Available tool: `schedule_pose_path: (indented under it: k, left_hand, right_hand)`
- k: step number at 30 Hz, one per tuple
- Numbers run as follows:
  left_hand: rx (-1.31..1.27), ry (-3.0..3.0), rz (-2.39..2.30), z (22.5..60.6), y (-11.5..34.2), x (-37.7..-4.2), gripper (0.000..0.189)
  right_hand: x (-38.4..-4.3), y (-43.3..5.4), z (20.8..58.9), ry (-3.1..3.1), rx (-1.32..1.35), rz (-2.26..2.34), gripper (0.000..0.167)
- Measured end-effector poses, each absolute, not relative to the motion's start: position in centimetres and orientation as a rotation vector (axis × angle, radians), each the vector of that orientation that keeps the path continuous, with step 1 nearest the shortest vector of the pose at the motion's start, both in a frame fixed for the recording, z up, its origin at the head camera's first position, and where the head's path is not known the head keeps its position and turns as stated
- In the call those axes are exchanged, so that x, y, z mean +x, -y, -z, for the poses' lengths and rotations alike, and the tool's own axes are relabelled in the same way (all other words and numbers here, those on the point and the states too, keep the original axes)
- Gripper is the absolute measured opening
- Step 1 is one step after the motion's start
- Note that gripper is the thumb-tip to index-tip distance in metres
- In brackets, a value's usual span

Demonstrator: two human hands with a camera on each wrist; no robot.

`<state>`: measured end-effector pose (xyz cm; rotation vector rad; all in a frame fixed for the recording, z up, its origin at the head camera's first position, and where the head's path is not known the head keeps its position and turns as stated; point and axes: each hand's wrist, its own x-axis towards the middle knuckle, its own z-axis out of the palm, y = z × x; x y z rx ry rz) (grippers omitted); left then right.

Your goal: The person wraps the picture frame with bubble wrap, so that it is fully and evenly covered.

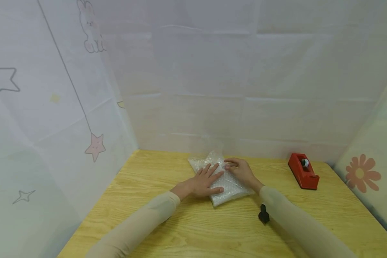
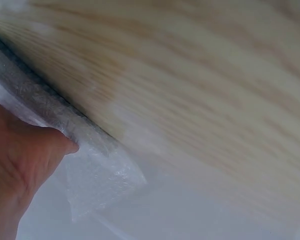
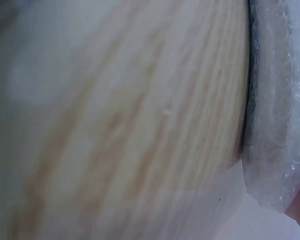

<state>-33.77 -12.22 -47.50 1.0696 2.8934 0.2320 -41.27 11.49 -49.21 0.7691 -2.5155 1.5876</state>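
Note:
A flat package in clear bubble wrap (image 1: 229,187) lies on the wooden table, a loose flap of wrap rising at its far end. Spread across its left part is my left hand (image 1: 204,183), palm down with the fingers straight and apart. In the left wrist view the thumb of that hand (image 2: 32,150) rests against the wrap (image 2: 97,165). My right hand (image 1: 243,172) is at the package's far right side, fingers bent and pointing left over the wrap; whether they pinch it I cannot tell. The right wrist view shows the wrap's edge (image 3: 275,100) and only a sliver of hand.
A red tape dispenser (image 1: 304,172) with a small roll stands at the table's back right. Beside my right forearm lies a small black object (image 1: 263,215). Pale printed sheets (image 1: 196,89) hang behind the table (image 1: 142,175) and along both sides.

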Motion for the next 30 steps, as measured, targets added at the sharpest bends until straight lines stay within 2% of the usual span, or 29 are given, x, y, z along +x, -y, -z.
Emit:
schedule_pose_path:
  k: [8, 18, 30]
  left_hand:
    - [1.040, -2.884, -0.209, 48.1, 12.4, -34.1, 0.087]
    - [1.078, -2.857, -0.211, 48.1, 12.5, -34.0, 0.082]
    - [1.048, -2.822, -0.186, 48.1, 12.4, -34.1, 0.080]
  right_hand:
    - [-41.1, -10.9, 49.4, 2.554, 0.771, -1.474, 0.027]
    - [-40.9, -10.1, 49.6, 2.601, 0.761, -1.368, 0.022]
    - [-40.7, -10.2, 49.3, 2.584, 0.771, -1.340, 0.029]
